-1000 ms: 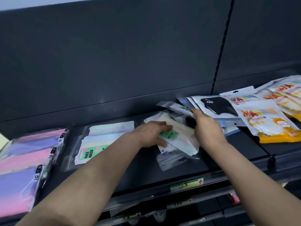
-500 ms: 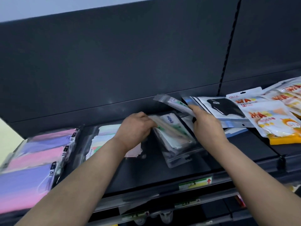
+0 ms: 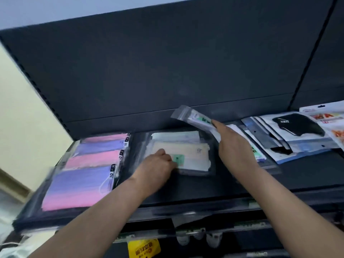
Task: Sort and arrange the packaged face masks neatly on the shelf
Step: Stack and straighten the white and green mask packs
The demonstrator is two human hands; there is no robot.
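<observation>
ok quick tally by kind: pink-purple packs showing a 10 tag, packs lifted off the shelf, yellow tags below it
pink-purple packs showing a 10 tag: 3
clear pack lifted by right hand: 1
yellow tag below the shelf: 1
total: 5

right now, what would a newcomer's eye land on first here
The bright pink and purple mask packs at the left end of the shelf stand out most. Mid-shelf, the right hand pinches a clear packet raised above the shelf, while the left hand rests on a pastel pack lying flat.
</observation>
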